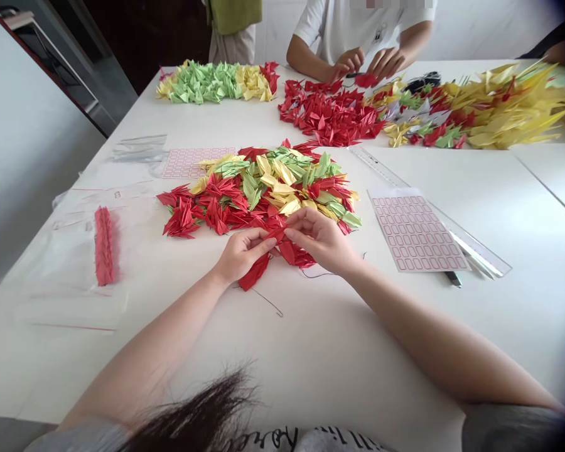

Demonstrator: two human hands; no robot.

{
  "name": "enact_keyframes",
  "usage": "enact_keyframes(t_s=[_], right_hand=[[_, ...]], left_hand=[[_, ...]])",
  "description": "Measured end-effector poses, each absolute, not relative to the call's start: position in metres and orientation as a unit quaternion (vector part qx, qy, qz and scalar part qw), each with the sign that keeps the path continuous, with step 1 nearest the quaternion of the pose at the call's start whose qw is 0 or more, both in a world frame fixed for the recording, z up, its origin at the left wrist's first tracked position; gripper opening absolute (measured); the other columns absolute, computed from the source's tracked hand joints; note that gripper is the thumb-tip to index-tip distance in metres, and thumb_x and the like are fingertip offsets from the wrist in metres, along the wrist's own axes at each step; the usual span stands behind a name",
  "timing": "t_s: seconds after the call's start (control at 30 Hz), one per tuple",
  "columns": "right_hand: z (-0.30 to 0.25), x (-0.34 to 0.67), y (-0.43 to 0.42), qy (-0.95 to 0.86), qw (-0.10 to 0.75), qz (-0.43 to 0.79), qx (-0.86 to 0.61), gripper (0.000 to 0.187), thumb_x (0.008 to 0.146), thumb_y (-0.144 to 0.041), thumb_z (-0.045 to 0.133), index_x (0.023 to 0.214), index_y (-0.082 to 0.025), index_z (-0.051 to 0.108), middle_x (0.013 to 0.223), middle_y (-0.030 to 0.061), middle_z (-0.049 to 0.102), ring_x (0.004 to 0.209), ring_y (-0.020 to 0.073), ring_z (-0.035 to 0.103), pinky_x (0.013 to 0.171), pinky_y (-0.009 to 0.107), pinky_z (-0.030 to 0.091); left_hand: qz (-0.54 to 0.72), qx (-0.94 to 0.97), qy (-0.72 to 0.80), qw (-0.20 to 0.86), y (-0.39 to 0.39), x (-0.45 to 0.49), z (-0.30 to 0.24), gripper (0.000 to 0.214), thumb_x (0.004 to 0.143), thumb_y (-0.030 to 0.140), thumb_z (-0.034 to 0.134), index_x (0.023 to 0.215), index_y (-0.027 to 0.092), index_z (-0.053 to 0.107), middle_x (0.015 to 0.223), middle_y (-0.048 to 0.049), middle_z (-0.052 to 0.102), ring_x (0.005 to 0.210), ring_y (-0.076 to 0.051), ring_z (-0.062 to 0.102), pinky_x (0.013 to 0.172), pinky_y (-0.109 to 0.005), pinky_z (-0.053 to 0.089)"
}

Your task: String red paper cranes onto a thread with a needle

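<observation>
Between my two hands is a red folded paper crane (277,234), pinched at its ends by fingers and thumbs. My left hand (240,256) is closed on its left side, and my right hand (317,238) is closed on its right side. Just below my left hand lies a flat red folded paper piece (254,274). A thin hooked wire (267,302) rests on the table nearby. Directly beyond my hands spreads a pile of red, yellow and green folded paper cranes (263,182); my fingers cover part of its near edge.
Sticker sheets (417,232) (188,161), a clear ruler (480,251) and a dark-tipped tool (453,279) lie around the pile. Plastic bags (66,251), one holding red folded paper (104,248), are left. Across the table, a person's hands (367,63) work behind more cranes (329,113).
</observation>
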State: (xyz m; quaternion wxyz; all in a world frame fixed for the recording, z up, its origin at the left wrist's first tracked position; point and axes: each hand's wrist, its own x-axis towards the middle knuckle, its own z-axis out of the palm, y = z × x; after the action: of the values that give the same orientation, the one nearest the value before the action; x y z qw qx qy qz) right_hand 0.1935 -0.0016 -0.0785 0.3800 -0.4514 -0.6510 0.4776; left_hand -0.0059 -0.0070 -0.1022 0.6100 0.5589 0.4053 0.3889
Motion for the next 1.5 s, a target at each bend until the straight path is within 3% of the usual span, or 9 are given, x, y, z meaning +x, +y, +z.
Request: enact_keyframes(t_s=[0.1,0.23,0.4,0.63,0.93,1.17,1.33,1.5], right_hand=[[-0.077,0.1929,-0.0034,-0.686,0.363,0.453,-0.439,0.035,0.083,-0.036,0.07,0.109,-0.021,0.053,0.084,0.0017,0.07,0.08,0.0183,0.066,0.076,0.034,0.052],[-0.0768,0.192,-0.0048,-0.711,0.37,0.414,-0.432,0.028,0.083,-0.025,0.063,0.109,-0.021,0.055,0.085,0.0025,0.069,0.084,0.0188,0.067,0.083,0.036,0.054],[-0.0755,0.1923,-0.007,-0.724,0.37,0.393,-0.429,0.029,0.083,-0.018,0.057,0.111,-0.02,0.054,0.087,0.0033,0.069,0.085,0.0177,0.066,0.083,0.034,0.054],[-0.0806,0.1907,-0.0082,-0.733,0.357,0.374,-0.442,0.037,0.083,-0.026,0.063,0.118,-0.02,0.052,0.084,0.0015,0.063,0.082,0.018,0.061,0.079,0.034,0.053],[-0.0803,0.1913,-0.006,-0.723,0.389,0.378,-0.428,0.038,0.077,-0.013,0.055,0.114,-0.021,0.051,0.08,-0.0013,0.058,0.079,0.0163,0.061,0.078,0.033,0.051],[-0.0836,0.1956,-0.001,-0.712,0.431,0.316,-0.455,0.03,0.074,-0.008,0.052,0.101,-0.021,0.058,0.079,-0.0008,0.058,0.075,0.0157,0.057,0.075,0.033,0.05],[-0.0849,0.1944,-0.0017,-0.736,0.445,0.247,-0.447,0.009,0.09,-0.019,0.056,0.093,-0.021,0.064,0.097,0.0051,0.063,0.09,0.0186,0.061,0.079,0.034,0.052],[-0.0836,0.1922,-0.0055,-0.745,0.491,0.172,-0.418,0.011,0.093,-0.033,0.065,0.092,-0.022,0.064,0.089,0.0038,0.062,0.082,0.0173,0.058,0.073,0.033,0.051]], left_hand=[[0.405,0.562,0.427,0.581,-0.0067,-0.0066,-0.1037,0.041,0.079,0.056,0.076,0.079,0.016,0.072,0.071,-0.0047,0.073,0.067,-0.016,0.065,0.065,-0.027,0.051],[0.407,0.565,0.435,0.571,-0.0073,-0.0071,-0.103,0.041,0.08,0.057,0.074,0.074,0.016,0.074,0.067,-0.0053,0.071,0.067,-0.017,0.064,0.064,-0.028,0.05],[0.405,0.556,0.425,0.589,-0.0071,-0.0065,-0.1025,0.045,0.082,0.061,0.071,0.078,0.017,0.076,0.072,-0.0068,0.075,0.066,-0.017,0.065,0.068,-0.03,0.051],[0.405,0.595,0.437,0.539,-0.0066,-0.0074,-0.1062,0.042,0.085,0.056,0.069,0.072,0.017,0.077,0.066,-0.0045,0.073,0.066,-0.017,0.064,0.069,-0.029,0.051],[0.428,0.565,0.43,0.56,-0.0067,-0.0067,-0.1037,0.047,0.08,0.059,0.073,0.061,0.017,0.067,0.056,-0.0016,0.061,0.059,-0.014,0.055,0.06,-0.027,0.046],[0.446,0.509,0.407,0.613,-0.006,-0.0083,-0.1015,0.043,0.079,0.054,0.077,0.06,0.017,0.065,0.056,-0.0007,0.06,0.064,-0.013,0.06,0.07,-0.026,0.05],[0.446,0.499,0.415,0.616,-0.0065,-0.0081,-0.1015,0.044,0.076,0.058,0.078,0.062,0.017,0.07,0.06,-0.0034,0.066,0.06,-0.013,0.06,0.063,-0.026,0.048],[0.44,0.538,0.427,0.578,-0.0069,-0.0094,-0.1059,0.044,0.081,0.058,0.073,0.067,0.017,0.078,0.069,-0.0073,0.072,0.067,-0.016,0.064,0.067,-0.029,0.05]])
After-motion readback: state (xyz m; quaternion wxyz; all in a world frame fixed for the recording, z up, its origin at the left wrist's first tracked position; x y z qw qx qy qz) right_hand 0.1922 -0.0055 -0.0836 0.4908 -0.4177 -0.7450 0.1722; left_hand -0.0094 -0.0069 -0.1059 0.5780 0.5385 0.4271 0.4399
